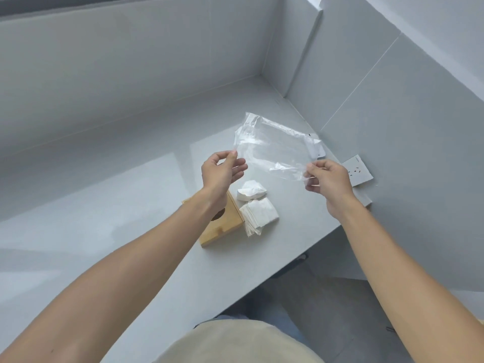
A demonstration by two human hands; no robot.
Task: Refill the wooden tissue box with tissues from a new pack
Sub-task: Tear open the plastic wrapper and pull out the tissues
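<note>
A clear, empty plastic wrapper (275, 148) is stretched in the air above the grey counter (131, 205). My left hand (221, 174) pinches its near left corner and my right hand (327, 179) pinches its near right corner. Below them the wooden tissue box (222, 226) lies on the counter, partly hidden by my left forearm, with a dark oval slot showing. Right beside the box sits a stack of white tissues (259, 214). A loose crumpled tissue (251, 189) lies just beyond the stack.
Grey tiled walls close the counter in at the back and on the right. A white wall socket (357, 170) sits on the right wall just behind my right hand. The counter's front edge runs diagonally, with floor below it.
</note>
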